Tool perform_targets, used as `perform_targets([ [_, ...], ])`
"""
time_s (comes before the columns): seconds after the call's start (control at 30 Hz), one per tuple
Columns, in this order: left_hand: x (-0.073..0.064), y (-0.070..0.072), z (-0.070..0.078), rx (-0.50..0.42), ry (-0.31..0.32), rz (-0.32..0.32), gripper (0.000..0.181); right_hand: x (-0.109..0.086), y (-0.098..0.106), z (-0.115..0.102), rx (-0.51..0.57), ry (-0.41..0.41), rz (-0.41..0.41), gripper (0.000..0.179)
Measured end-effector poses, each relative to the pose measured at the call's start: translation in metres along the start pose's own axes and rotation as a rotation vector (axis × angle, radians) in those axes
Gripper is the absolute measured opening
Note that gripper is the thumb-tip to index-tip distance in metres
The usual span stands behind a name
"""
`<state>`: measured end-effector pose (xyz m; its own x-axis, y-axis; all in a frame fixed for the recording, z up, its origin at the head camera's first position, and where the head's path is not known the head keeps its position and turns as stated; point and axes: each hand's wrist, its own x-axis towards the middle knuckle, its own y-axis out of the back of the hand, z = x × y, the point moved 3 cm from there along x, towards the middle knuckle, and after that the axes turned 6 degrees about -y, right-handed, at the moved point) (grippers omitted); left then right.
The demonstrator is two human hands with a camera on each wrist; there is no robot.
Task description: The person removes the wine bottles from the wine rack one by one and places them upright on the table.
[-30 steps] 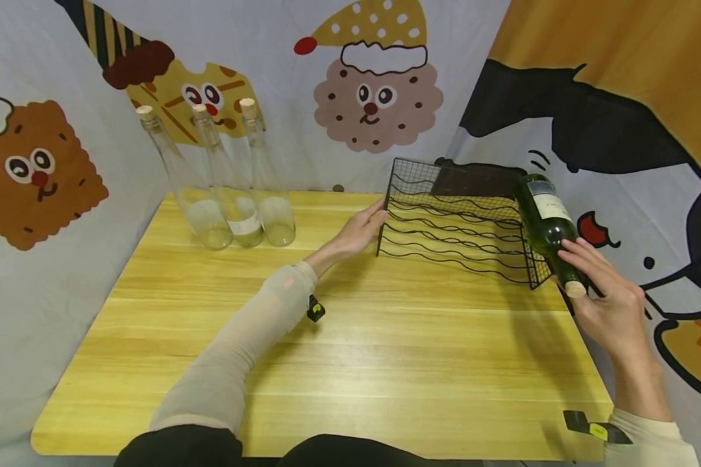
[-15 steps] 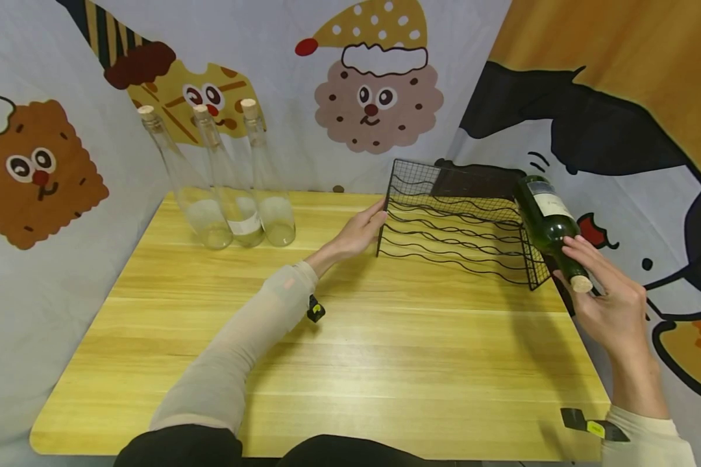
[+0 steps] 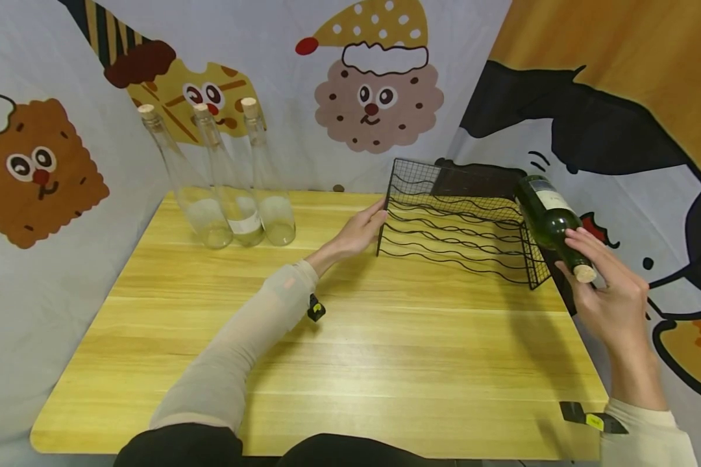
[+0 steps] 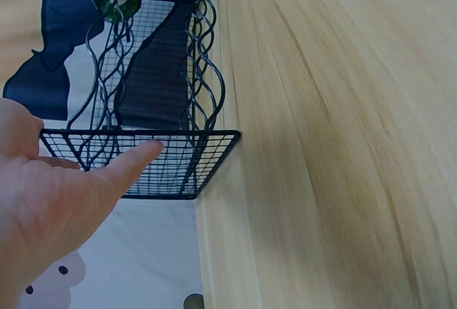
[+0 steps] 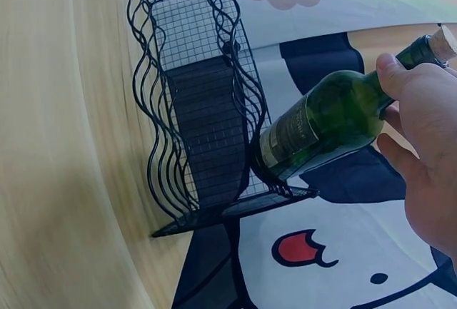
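At the right of the head view my right hand (image 3: 613, 305) holds a green wine bottle (image 3: 540, 217) by its neck, cork end towards me. The bottle slants, its base over the right end of a black wire wine rack (image 3: 455, 243). In the right wrist view, the bottle's labelled lower part (image 5: 289, 141) lies at the rack's upper wavy wires (image 5: 246, 95). My left hand (image 3: 356, 235) touches the rack's left mesh end panel. In the left wrist view the thumb (image 4: 132, 163) lies stretched along the mesh panel (image 4: 171, 173).
Three clear corked bottles (image 3: 274, 217) stand upright at the back left of the wooden table (image 3: 385, 363). A patterned cloth (image 3: 473, 39) hangs behind the table and at its right. The rack stands near the table's back right edge.
My right hand has shifted slightly, carrying the bottle's corked end a little to the right and away from me. The left hand and the rack have kept still.
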<state>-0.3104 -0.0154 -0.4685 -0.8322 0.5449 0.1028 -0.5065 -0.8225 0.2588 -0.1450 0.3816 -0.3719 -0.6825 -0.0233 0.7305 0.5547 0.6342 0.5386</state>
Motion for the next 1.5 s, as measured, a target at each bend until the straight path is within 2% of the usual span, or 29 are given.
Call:
perform_targets([
  [0.33,0.0,0.0,0.001,0.009,0.002,0.005,0.067,0.006,-0.004,0.011,-0.041,0.01,-0.035,0.075],
  [0.67,-0.001,0.0,0.0,0.004,0.012,0.009,0.068,0.017,-0.009,-0.006,-0.021,0.073,-0.021,0.078],
  [0.87,-0.001,0.0,0.0,0.014,0.0,0.009,0.068,0.019,-0.009,-0.008,-0.025,0.063,-0.013,0.079],
  [0.9,-0.002,0.0,0.0,0.015,-0.002,0.01,0.068,0.019,-0.009,-0.007,-0.025,0.061,-0.013,0.077],
  [1.03,-0.001,0.0,0.0,0.017,-0.001,0.008,0.068,0.021,-0.007,0.0,-0.026,0.046,-0.02,0.038],
  [1.07,-0.001,0.0,0.0,0.017,-0.001,0.007,0.068,0.021,-0.007,0.002,-0.029,0.041,-0.023,0.035],
  [1.2,-0.001,0.0,0.0,0.019,-0.002,0.004,0.068,0.028,-0.007,0.004,-0.029,0.045,-0.019,0.05],
  [1.33,-0.001,0.0,0.0,0.014,-0.004,0.005,0.068,0.037,-0.008,0.005,-0.006,0.052,0.006,0.049],
  [1.5,-0.001,0.0,0.0,0.014,-0.001,0.008,0.067,0.045,-0.009,0.004,-0.001,0.024,0.03,0.053],
])
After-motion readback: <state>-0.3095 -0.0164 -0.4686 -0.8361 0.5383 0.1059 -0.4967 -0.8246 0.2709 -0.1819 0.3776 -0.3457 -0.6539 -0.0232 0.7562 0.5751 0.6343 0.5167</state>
